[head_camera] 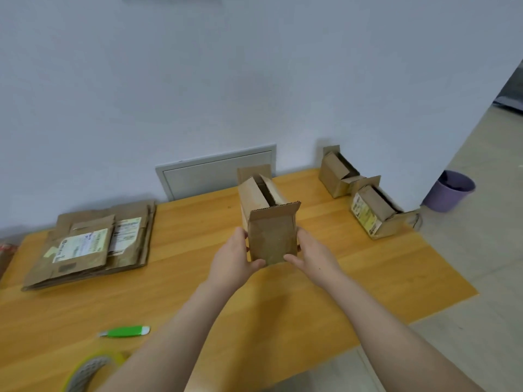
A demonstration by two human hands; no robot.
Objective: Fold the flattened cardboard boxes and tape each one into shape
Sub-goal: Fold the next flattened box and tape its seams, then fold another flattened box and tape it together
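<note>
While two formed boxes (373,213) stand aside and a flat stack (85,250) waits, left grip (232,261) and right grip (314,258) clasp a third box (268,239), its top open.

- Single view: a head-worn wide-angle camera that looks forward and down across the bench (198,292).
- Facing: toward the white wall (198,80) behind the bench, with the floor (467,321) visible at right.
- Range: close. Both forearms enter from the bottom edge, and the left hand (230,261) and right hand (312,257) grip the cardboard box (268,239) near frame centre.
- Lens effect: the bench edges splay outward toward the frame borders.
</note>
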